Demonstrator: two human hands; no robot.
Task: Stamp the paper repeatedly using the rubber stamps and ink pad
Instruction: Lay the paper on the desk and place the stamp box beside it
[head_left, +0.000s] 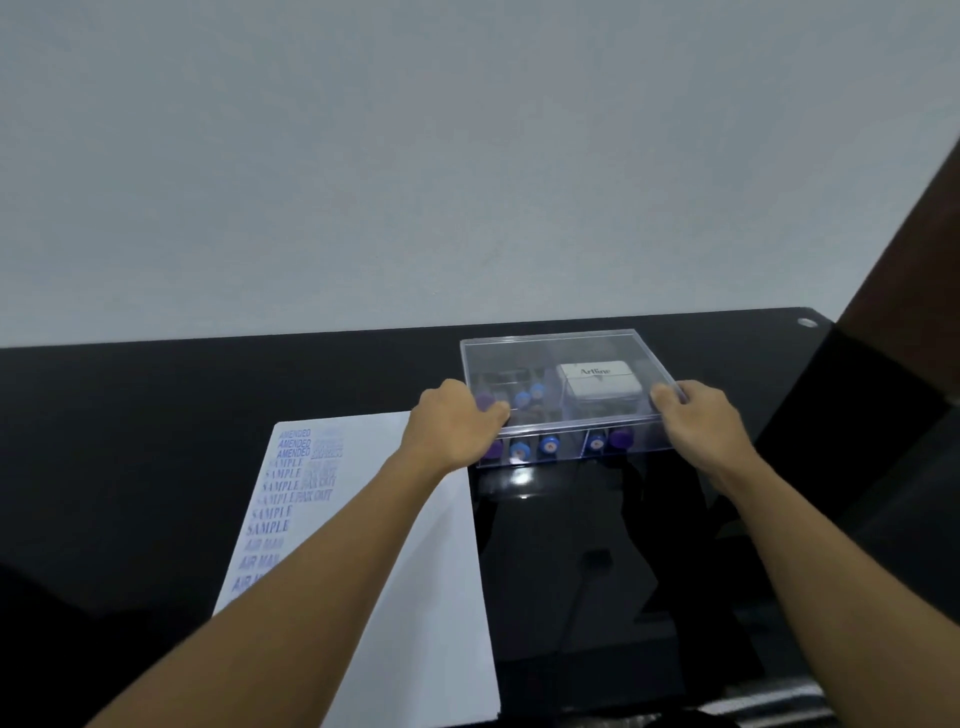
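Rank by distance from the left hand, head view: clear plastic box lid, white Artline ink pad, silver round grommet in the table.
1. clear plastic box lid: gripped by the left hand at its near-left corner.
2. white Artline ink pad: under the lid, right side.
3. silver round grommet: far right, at the back edge.

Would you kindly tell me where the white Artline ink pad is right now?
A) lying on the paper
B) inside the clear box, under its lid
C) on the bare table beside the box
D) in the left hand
B: the ink pad shows through the lid inside the clear box, while the left hand and right hand grip the lid's near corners.
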